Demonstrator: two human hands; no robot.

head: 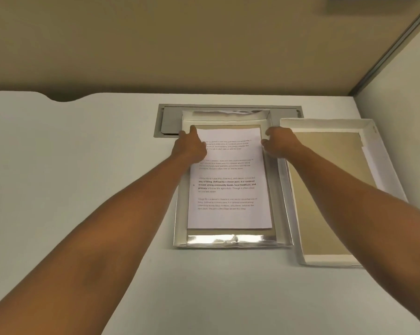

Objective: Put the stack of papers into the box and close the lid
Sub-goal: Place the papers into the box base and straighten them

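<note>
A stack of white printed papers (pixel 229 189) lies flat inside the shallow silver-edged box (pixel 228 240) in the middle of the white desk. My left hand (pixel 192 147) rests on the stack's far left corner, index finger stretched out along the edge. At the far right corner my right hand (pixel 280 141) touches the paper's edge with curled fingers. The box lid (pixel 330 258) lies open side up just right of the box, showing a tan inside and white walls; my right forearm crosses over it.
A grey cable hatch (pixel 170 122) is set into the desk behind the box, partly under it. A tan partition wall (pixel 180 44) rises at the desk's far edge, and a white side panel (pixel 402 105) stands to the right.
</note>
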